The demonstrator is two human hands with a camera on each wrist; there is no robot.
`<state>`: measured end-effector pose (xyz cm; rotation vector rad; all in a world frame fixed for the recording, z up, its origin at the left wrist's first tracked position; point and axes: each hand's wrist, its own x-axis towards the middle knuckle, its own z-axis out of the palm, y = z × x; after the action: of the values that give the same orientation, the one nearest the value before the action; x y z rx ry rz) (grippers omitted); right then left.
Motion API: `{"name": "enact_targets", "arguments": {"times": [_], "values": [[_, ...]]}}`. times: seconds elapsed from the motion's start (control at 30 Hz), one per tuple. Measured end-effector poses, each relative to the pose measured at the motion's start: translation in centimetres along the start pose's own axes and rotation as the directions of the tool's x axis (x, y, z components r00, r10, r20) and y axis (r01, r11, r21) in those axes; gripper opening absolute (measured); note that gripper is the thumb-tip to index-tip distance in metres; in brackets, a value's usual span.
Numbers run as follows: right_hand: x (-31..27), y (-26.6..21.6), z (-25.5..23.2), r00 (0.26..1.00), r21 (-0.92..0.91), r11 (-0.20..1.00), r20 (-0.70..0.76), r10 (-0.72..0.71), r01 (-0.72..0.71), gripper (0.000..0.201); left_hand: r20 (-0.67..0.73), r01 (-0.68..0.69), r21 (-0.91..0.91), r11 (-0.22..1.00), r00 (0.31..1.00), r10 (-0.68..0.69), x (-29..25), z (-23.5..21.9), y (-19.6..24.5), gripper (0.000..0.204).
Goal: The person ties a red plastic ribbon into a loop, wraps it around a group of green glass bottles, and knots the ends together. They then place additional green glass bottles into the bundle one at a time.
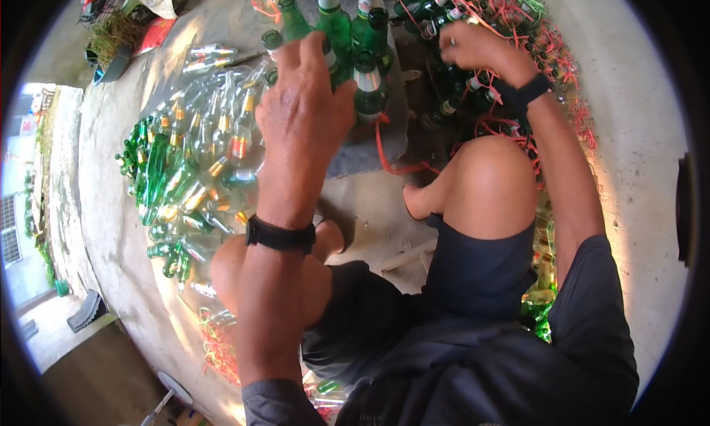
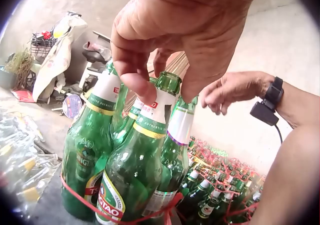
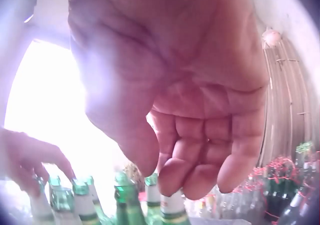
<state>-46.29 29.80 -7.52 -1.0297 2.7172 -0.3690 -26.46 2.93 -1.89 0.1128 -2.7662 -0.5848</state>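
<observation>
With my left hand (image 2: 185, 29) pinching the mouth of the front green bottle (image 2: 137, 160) in the red-string-tied cluster (image 1: 344, 49) on the slab, I would steady it upright before my right hand (image 1: 477, 49), fingers loosely curled and holding nothing, reaches in.

Our clothes and wrist straps

We wear a dark grey short-sleeved shirt (image 1: 473, 381), dark shorts (image 1: 477, 267), and a black strap on each wrist (image 1: 281, 235), one with a cable.
</observation>
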Motion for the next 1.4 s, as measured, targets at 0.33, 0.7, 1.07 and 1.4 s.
{"name": "enact_targets", "arguments": {"times": [0.33,0.7,1.07,1.4], "values": [[-5.0,3.1,11.9,0.959,-0.13,0.96,0.112,0.262,-0.247,0.031,0.053,-0.008,-0.012,1.0,0.999,0.008,0.1,-0.1,-0.3,0.064],[-6.1,3.8,15.0,0.977,-0.076,0.975,-0.046,0.207,-0.21,0.027,0.075,0.019,0.008,1.0,0.997,-0.019,0.1,0.1,-0.3,0.064],[-8.6,-2.6,-0.7,0.915,-0.033,0.973,-0.349,0.204,-0.23,0.026,0.051,0.014,-0.042,0.999,0.999,-0.011,0.0,-0.2,-0.4,0.062],[-9.9,-10.0,-16.7,0.65,0.061,0.996,-0.76,0.0,0.071,0.024,0.018,0.011,-0.084,0.996,1.0,-0.01,-0.3,0.4,-0.6,0.061]]}}
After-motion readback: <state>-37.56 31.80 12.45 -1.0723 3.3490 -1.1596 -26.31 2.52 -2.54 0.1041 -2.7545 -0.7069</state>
